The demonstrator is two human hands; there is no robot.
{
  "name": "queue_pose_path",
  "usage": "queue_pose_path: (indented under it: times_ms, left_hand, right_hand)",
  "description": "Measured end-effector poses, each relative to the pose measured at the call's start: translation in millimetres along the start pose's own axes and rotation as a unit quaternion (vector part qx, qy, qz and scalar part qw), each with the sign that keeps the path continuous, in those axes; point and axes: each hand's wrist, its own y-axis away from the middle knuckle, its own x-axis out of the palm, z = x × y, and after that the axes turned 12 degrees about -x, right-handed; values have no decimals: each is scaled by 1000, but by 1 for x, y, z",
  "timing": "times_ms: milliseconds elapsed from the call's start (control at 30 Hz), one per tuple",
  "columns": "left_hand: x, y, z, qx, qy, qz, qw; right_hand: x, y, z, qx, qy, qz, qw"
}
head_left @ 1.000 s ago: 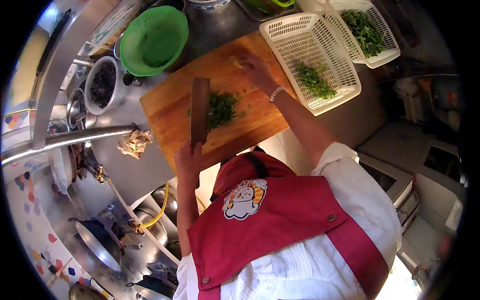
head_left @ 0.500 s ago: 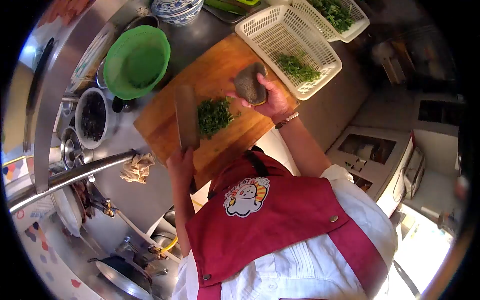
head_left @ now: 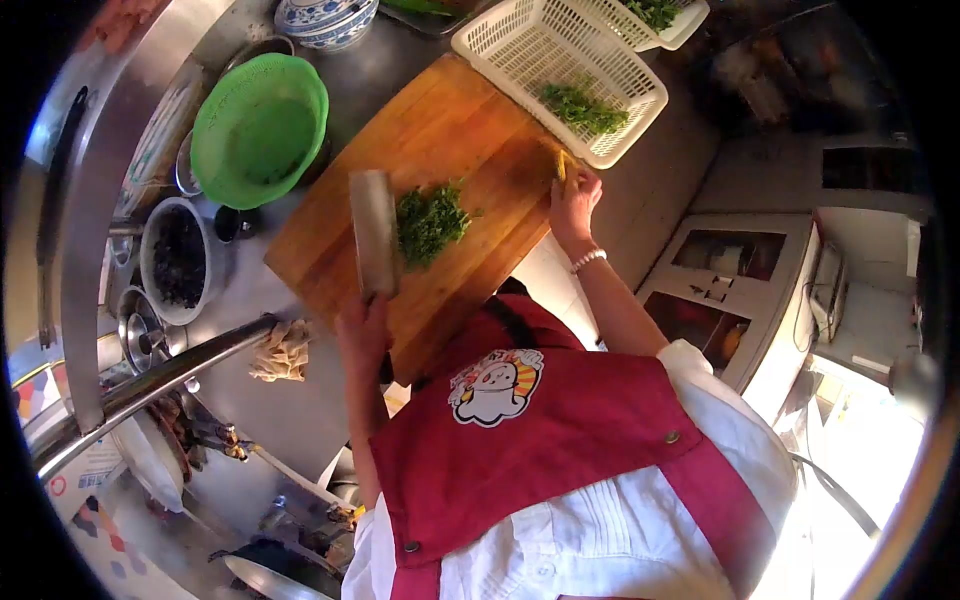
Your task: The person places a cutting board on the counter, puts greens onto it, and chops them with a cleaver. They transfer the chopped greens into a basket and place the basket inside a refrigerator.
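Head view, left of centre: the left hand (head_left: 364, 324) grips a cleaver (head_left: 374, 228), its long axis nearly upright in the frame, just left of the chopped greens (head_left: 432, 225). Farther from those greens, the right hand (head_left: 574, 208) pinches a yellow item (head_left: 562, 166) at the right edge of the cutting board (head_left: 480, 115).

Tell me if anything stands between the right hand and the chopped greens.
Nothing visible does: only the surface of the cutting board lies between the right hand and the chopped greens. The cleaver, in the grip of the left hand, is on the greens' far side.
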Motion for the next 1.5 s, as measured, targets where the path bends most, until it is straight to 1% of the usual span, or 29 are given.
queue_pose_path:
  times_ms: [67, 100, 133, 167, 267, 367, 400, 433, 500, 567, 633, 700, 733, 767, 800, 867, 900, 1000, 1033, 1067, 1100, 1133, 1167, 1200, 1267, 1300, 1367, 1400, 1500]
  left_hand:
    - [-5, -1, 1, -2, -4, 3, 1000]
    - [-7, 2, -4, 2, -15, 12, 1000]
    - [-6, 2, -9, 7, -26, 21, 999]
    - [-6, 0, -11, 7, -31, 19, 999]
    - [-14, -4, 0, -9, -41, 9, 999]
    - [-15, -13, 10, -12, -21, 15, 1000]
    - [-15, -2, -6, -6, 0, 0, 1000]
    - [-17, 3, -14, 1, 20, -15, 1000]
    - [-19, -3, -6, 19, 3, -1, 1000]
    - [-20, -11, 3, 5, -16, 9, 1000]
    - [-19, -16, 10, -37, -37, 16, 999]
    - [-18, -2, -13, 31, -48, -23, 998]
    - [-17, -1, -16, 40, -39, -23, 998]
    - [-17, 0, -18, 49, -31, -22, 998]
    - [-21, -5, -12, 32, -13, -1, 999]
    - [-26, -4, -12, 41, -11, 7, 999]
    - [-26, 0, -20, 68, -23, -6, 997]
    - [-23, 2, -19, 87, -13, -12, 996]
    - [-23, -1, -15, 92, -13, -8, 996]
    - [-23, -5, -10, 98, -12, -4, 995]
    - [-22, -12, -3, 110, -15, 0, 994]
    - [-21, -14, -1, 104, -13, 8, 994]
    - [-21, -15, 2, 97, -11, 16, 995]
    - [-22, -14, 2, 72, -3, 24, 997]
    - [-28, -9, 1, 60, 15, 20, 998]
    - [-28, -4, -7, 77, 26, 14, 997]
    - [-22, -3, -15, 92, 56, 18, 994]
    - [-21, -5, -15, 85, 72, 22, 994]
    - [-20, -21, 6, 142, 74, 11, 987]
  right_hand:
    - [0, -11, 34, 51, 20, 16, 998]
    - [-5, -27, 58, 316, -355, -90, 875]
    - [13, -11, 65, 158, -152, -27, 975]
    - [30, 6, 76, -13, 57, 41, 997]
    - [26, 26, 114, -7, -218, 51, 975]
    - [16, -10, 80, -18, -131, 27, 991]
    - [27, -24, 64, -62, -70, -30, 995]
    - [31, -41, 57, -35, -77, 4, 996]
    - [50, -59, 47, -37, -37, 35, 998]
    - [76, -42, 56, -68, -93, 62, 991]
    - [77, -17, 79, -187, -131, 61, 972]
    - [47, 3, 114, -128, -246, 82, 957]
    - [48, 2, 101, -73, -282, 50, 955]
    - [34, -8, 91, 60, -366, 28, 928]
    - [19, -18, 81, 191, -444, -24, 875]
    - [-9, -28, 44, 254, -239, -38, 936]
    - [-9, -25, 32, 83, 97, -4, 992]
    - [0, -24, 37, 90, 122, 23, 988]
    - [22, -13, 28, 32, 71, 5, 997]
    - [9, -13, 43, 160, -268, 74, 947]
    - [20, 8, 64, 198, -337, 57, 919]
    - [11, 26, 72, -153, -169, 89, 970]
    - [-13, 24, 87, -156, -132, 82, 975]
    - [-12, 21, 76, -57, -218, 56, 973]
    - [-22, 9, 46, -10, -26, 44, 999]
    - [-27, 8, 48, 28, -16, -25, 999]
    - [-7, 23, 38, 49, 60, 30, 997]
    - [-2, 34, 54, 42, 34, 66, 996]
    - [22, 72, 109, -57, -14, 67, 996]
